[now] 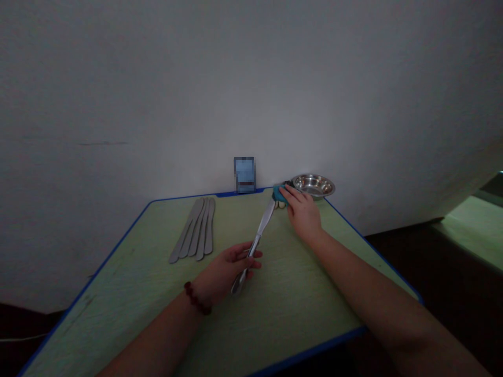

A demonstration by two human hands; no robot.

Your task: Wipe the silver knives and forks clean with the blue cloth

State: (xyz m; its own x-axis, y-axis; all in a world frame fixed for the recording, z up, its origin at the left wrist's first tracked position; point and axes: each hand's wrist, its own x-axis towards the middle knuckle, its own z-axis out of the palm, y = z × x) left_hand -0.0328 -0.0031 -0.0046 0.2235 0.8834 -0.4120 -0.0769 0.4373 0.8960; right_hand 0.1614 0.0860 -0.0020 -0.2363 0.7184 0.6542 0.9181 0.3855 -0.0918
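My left hand (pixel 231 267) is closed round the handle of a metal table knife (pixel 262 228), whose blade points away toward the table's far edge. My right hand (pixel 302 212) grips a teal sponge or cloth (pixel 278 192) and presses it against the tip of that blade. A red bead bracelet is on my left wrist. Several more metal knives (pixel 196 229) lie side by side on the table to the left of my hands.
A green table with a blue rim (pixel 118 246) stands against a plain white wall. A small steel bowl (pixel 313 185) sits at the far right corner. A small blurred blue box (pixel 244 175) leans at the wall. Dark floor lies to the right.
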